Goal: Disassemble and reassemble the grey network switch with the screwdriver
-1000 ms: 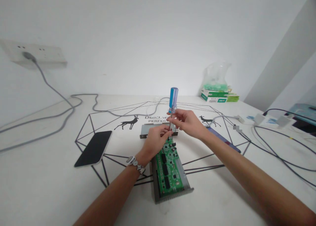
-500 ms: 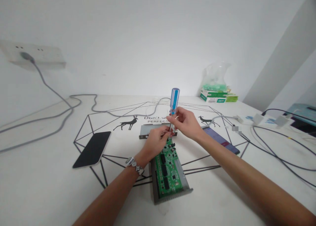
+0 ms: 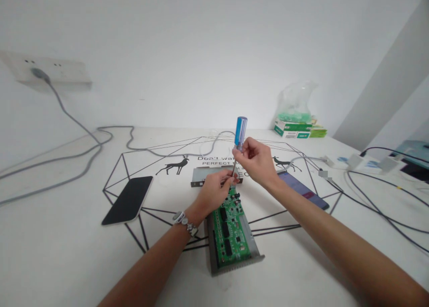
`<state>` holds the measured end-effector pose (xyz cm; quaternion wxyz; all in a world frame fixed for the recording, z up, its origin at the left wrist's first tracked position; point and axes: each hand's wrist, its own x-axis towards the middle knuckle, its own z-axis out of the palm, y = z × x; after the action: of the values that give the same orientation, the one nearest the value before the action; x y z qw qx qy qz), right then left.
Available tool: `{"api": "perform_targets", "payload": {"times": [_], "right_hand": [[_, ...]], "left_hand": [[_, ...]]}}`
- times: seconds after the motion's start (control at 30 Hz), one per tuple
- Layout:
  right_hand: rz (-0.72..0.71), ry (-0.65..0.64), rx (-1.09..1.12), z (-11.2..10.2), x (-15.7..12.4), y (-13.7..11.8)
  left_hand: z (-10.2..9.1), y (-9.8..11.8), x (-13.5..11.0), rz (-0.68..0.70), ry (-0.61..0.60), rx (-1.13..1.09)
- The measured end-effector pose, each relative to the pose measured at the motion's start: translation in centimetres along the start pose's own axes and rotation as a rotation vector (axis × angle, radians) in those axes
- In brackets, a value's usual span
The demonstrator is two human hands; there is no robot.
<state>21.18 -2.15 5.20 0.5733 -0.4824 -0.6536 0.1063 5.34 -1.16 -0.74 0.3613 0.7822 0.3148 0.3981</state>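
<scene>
centre: circuit board (image 3: 233,229) in tray (image 3: 238,263) on table (image 3: 67,244) | 12 o'clock end: screwdriver (image 3: 239,139) upright above it | 12, behind: metal cover (image 3: 206,175) | 9: phone (image 3: 128,199) | 2: second phone (image 3: 303,190) | 1, far: boxes (image 3: 295,130) | 3: cables (image 3: 375,204) | 10, on wall: socket (image 3: 55,72)

Left forearm (image 3: 157,264) and right forearm (image 3: 335,249) extended forward, converging. Left hand (image 3: 214,191) low, fingertips pinched together. Right hand (image 3: 256,161) just above, fingers curled closed.
</scene>
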Motion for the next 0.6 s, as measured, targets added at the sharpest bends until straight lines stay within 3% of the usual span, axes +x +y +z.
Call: {"api": "perform_targets", "payload": {"times": [0.13, 0.37, 0.5, 0.6], "right_hand": [[0.023, 0.136, -0.119, 0.7, -0.5, -0.6], [0.02, 0.232, -0.221, 1.1, -0.7, -1.0], [0.023, 0.245, -0.242, 1.2, -0.9, -1.2], [0.034, 0.183, -0.197, 1.0, -1.0, -0.9]], "left_hand": [[0.0, 0.1, 0.0, 0.013, 0.007, 0.04], [0.1, 0.1, 0.0, 0.031, 0.005, 0.068], [0.1, -0.1, 0.0, 0.035, 0.009, 0.063], [0.1, -0.2, -0.1, 0.041, 0.014, 0.077]]}}
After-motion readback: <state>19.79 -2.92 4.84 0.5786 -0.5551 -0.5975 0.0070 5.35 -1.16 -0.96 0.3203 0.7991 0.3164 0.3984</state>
